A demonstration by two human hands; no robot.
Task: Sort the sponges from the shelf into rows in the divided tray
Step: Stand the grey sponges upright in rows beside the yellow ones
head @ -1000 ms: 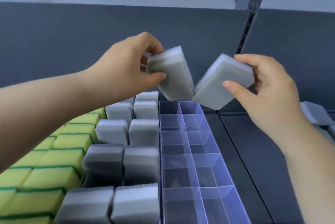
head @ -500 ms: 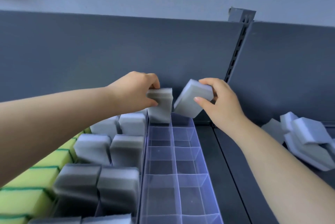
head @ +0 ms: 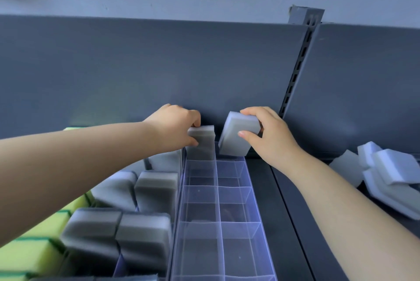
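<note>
Left hand [head: 175,126] grips a grey rectangular foam sponge [head: 203,144], upright, lower end sunk in the far-left compartment of the clear divided plastic tray [head: 248,180]. Right hand [head: 272,139] pinches a second grey foam sponge [head: 237,138] between thumb and fingers, tilted, bottom edge at the far-right compartment's rim. The tray's nearer compartments hold nothing. Left of it are rows of standing grey sponges [head: 156,189], then yellow-green scouring sponges [head: 29,255]. A loose pile of pale grey sponges [head: 391,171] lies on the dark shelf [head: 284,212], far right.
</note>
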